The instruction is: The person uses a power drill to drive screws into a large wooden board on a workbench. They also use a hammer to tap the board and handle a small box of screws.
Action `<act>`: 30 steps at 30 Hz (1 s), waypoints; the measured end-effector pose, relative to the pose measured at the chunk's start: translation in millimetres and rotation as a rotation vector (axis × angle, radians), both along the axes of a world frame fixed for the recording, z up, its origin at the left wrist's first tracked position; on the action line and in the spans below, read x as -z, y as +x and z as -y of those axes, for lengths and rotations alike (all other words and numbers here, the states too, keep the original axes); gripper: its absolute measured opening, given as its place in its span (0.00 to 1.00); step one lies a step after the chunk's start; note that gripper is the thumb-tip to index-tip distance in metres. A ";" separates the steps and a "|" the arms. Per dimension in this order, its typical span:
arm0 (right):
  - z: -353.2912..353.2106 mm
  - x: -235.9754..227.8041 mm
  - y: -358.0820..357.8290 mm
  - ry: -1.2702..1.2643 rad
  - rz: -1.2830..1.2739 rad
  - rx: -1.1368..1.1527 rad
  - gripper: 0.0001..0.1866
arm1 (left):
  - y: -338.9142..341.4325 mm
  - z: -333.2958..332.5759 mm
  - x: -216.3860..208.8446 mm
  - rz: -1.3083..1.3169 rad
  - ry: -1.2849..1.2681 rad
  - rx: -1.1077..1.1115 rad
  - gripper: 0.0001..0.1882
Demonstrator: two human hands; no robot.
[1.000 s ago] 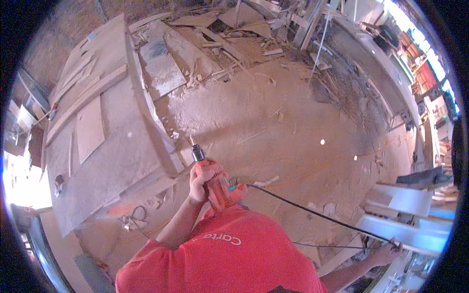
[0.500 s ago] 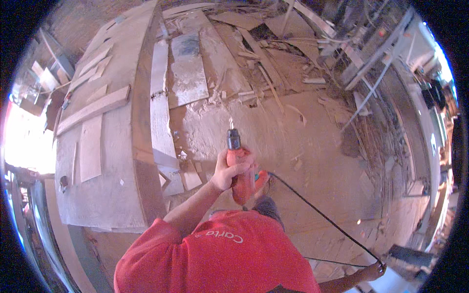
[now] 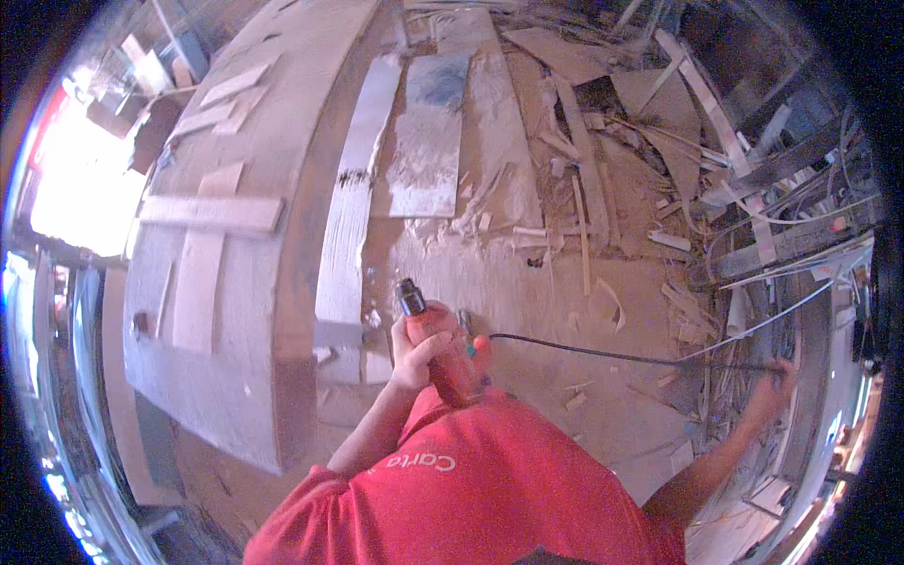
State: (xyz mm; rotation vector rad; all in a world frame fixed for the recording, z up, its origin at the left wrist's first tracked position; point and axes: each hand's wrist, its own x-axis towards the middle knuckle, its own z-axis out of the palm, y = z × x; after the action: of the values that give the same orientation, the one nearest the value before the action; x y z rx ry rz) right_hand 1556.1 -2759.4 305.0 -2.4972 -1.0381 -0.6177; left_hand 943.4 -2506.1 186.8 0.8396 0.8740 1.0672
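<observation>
My left hand (image 3: 421,353) is wrapped round the body of an orange corded drill (image 3: 445,363), close in front of my red shirt. The drill's black chuck (image 3: 411,297) points away from me, tilted slightly left. No bit can be made out clearly. From the drill's right side a black power cord (image 3: 603,352) stretches out almost straight. At its far end my right hand (image 3: 778,379), arm held well out to the right, is closed on the cord and somewhat blurred.
To the left stands a large wooden workbench (image 3: 250,353) with loose boards (image 3: 212,215) on it. Long planks (image 3: 353,207) and a worn board (image 3: 431,141) lie on the floor ahead, among shavings and scraps. Timber and a pale cable (image 3: 767,320) clutter the right side.
My right hand has swung upward and forward on the right, drawing the cord out nearly level. The drill has come closer to my body and tipped left. My view has turned.
</observation>
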 end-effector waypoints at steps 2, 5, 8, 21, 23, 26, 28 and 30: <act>-110.7 21.7 -85.2 0.151 -0.486 -0.101 0.18 | -8.6 -41.4 -0.5 -0.066 -0.019 -0.084 0.22; -216.5 81.2 -172.2 -0.328 -0.528 -0.222 0.09 | -19.3 -106.5 -2.9 -0.201 -0.055 -0.224 0.19; -288.4 191.0 -215.9 -0.745 -0.923 -0.462 0.11 | -40.1 -169.9 22.2 -0.404 0.062 -0.351 0.17; -624.6 -91.9 -393.4 0.065 -2.013 -2.603 0.47 | -37.5 -234.5 14.5 -0.466 -0.111 -0.588 0.11; -645.8 -99.3 -400.0 0.059 -2.057 -2.681 0.46 | -25.0 -239.3 11.0 -0.480 -0.148 -0.622 0.11; -665.6 -102.6 -399.5 0.074 -2.160 -2.786 0.46 | -3.1 -239.5 -4.8 -0.517 -0.185 -0.692 0.11; -675.7 -98.2 -400.2 0.049 -2.215 -2.794 0.46 | 8.7 -237.7 -1.6 -0.523 -0.214 -0.722 0.11; -690.8 -89.3 -400.9 -0.007 -2.224 -2.789 0.46 | 18.0 -241.8 1.3 -0.519 -0.240 -0.748 0.11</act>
State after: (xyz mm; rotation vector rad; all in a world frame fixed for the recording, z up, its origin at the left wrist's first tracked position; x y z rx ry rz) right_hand 1155.2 -2068.6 394.3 -1.3784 2.0104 -2.9921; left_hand 961.4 -2264.3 185.6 0.5938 1.8092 1.3611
